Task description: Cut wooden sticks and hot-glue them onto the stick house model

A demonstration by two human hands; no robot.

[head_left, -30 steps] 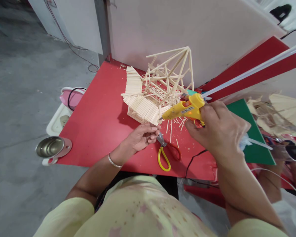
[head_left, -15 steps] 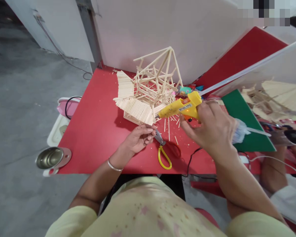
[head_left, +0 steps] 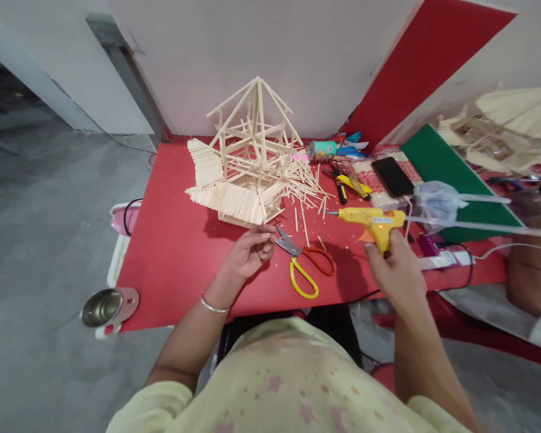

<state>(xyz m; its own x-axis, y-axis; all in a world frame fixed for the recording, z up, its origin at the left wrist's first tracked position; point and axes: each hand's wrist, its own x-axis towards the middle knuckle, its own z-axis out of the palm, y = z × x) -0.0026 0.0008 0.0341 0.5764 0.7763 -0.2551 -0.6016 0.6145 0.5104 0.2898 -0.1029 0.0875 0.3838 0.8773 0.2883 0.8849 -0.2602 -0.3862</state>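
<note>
A pavilion-like model of thin wooden sticks [head_left: 238, 198] stands on the red table [head_left: 171, 252], its roof partly covered with sticks laid side by side. Just in front of its near edge is my left hand [head_left: 252, 251], fingers curled and pinched together; what is between them, if anything, is too small to see. My right hand [head_left: 399, 270] grips a yellow hot glue gun [head_left: 372, 221] by its handle, the nozzle pointing left, apart from the model. Between my hands lie scissors [head_left: 300, 255] with one yellow and one red handle, blades slightly apart.
Loose sticks [head_left: 306, 180] lie right of the model. Pliers [head_left: 341, 189], a phone [head_left: 392, 176], a plastic bag [head_left: 439, 204] and a green board [head_left: 451, 180] are further right. A metal cup [head_left: 103, 308] is at the left corner. Another person's arm [head_left: 532, 270] shows at right.
My right hand has drawn the glue gun away from the roof edge, right and toward me. My left hand stays pinched near the model. The view has turned to the right.
</note>
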